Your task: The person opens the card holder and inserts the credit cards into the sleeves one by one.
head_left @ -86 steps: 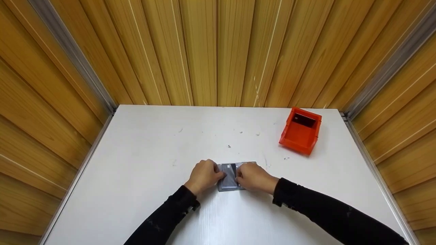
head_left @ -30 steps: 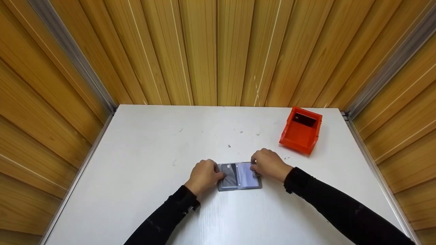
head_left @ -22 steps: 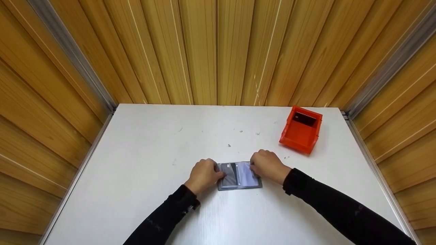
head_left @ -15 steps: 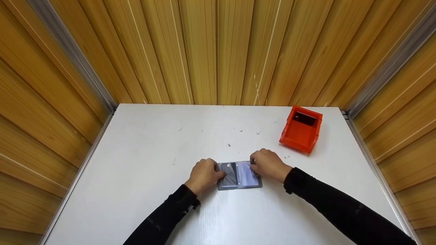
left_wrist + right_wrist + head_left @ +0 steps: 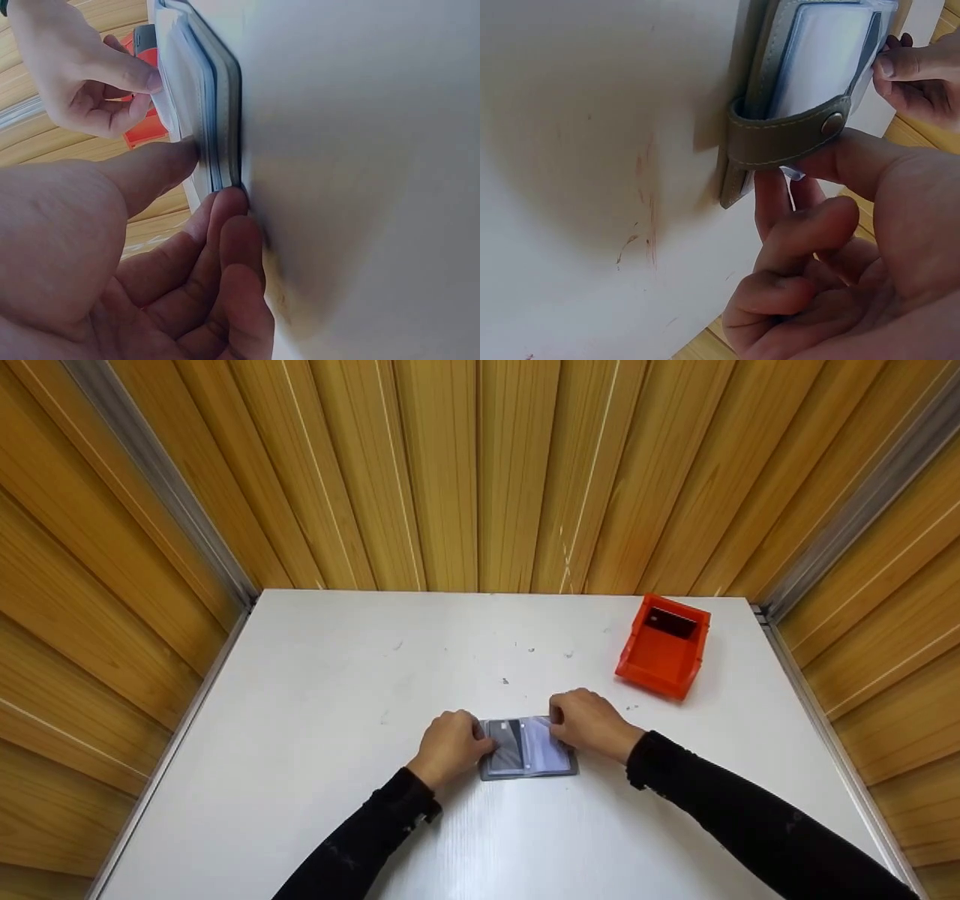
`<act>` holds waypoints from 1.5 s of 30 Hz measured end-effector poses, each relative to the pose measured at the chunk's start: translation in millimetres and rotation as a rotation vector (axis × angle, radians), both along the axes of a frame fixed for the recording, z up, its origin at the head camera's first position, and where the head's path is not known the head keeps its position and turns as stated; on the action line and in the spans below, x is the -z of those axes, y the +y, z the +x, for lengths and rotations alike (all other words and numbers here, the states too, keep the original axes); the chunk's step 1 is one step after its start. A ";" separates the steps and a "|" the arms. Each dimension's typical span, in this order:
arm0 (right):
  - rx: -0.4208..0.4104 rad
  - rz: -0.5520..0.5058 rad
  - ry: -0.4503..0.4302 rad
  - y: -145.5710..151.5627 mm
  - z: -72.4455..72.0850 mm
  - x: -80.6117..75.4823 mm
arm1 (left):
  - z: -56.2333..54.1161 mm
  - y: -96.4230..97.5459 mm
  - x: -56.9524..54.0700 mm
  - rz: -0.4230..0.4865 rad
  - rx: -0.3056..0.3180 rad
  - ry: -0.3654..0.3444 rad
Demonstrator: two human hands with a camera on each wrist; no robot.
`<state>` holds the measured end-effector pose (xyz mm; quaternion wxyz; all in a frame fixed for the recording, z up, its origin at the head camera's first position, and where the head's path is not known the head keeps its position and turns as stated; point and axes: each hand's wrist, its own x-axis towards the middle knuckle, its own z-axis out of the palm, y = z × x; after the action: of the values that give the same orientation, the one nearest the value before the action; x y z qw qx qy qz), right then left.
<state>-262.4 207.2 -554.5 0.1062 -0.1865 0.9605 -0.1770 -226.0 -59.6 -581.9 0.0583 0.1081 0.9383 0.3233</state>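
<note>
A grey card holder (image 5: pixel 545 751) lies spread open on the white table, its clear sleeves facing up. A dark card (image 5: pixel 505 751) shows in the left sleeve, while the right one looks pale. My left hand (image 5: pixel 448 744) pinches the left edge, thumb on top of the sleeves and fingers at the cover's edge, as the left wrist view shows. At the right edge my right hand (image 5: pixel 591 721) pinches the holder beside its strap (image 5: pixel 780 141), which has a metal snap (image 5: pixel 832 124) and curves up over the sleeves. The fingers hide part of the right edge.
A red plastic bin (image 5: pixel 660 652) stands at the back right of the table (image 5: pixel 337 675), beyond my right hand. Wood-patterned walls (image 5: pixel 450 472) enclose the table at the back and both sides.
My right hand has moved from the holder's middle to its right edge, uncovering the pale right sleeve. Over the last second both hands have barely moved; my left hand has kept its grip.
</note>
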 end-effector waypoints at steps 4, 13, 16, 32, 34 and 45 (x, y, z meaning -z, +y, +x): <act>0.021 -0.019 -0.010 -0.5 -0.6 -2.9 | 0.0 0.1 -0.9 0.002 0.000 0.001; 0.024 -0.049 -0.028 0.1 -0.3 -6.3 | 0.9 -0.5 0.7 0.018 0.004 0.010; 0.027 -0.046 -0.022 -0.2 0.2 -8.7 | 0.9 -0.5 0.8 0.022 0.004 0.009; 0.010 0.010 -0.072 -6.1 -1.3 -25.2 | 1.0 -2.2 -0.5 0.005 0.002 0.015; 0.013 0.019 -0.085 -7.2 -1.7 -27.5 | 1.5 -2.0 -0.8 0.010 0.002 0.016; 0.041 0.047 -0.155 -9.8 -5.2 -37.3 | 1.9 -1.8 -0.6 -0.007 0.004 0.036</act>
<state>-267.6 197.4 -517.2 0.1808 -0.1502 0.9569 -0.1705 -224.1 -61.4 -581.3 0.0425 0.1155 0.9400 0.3182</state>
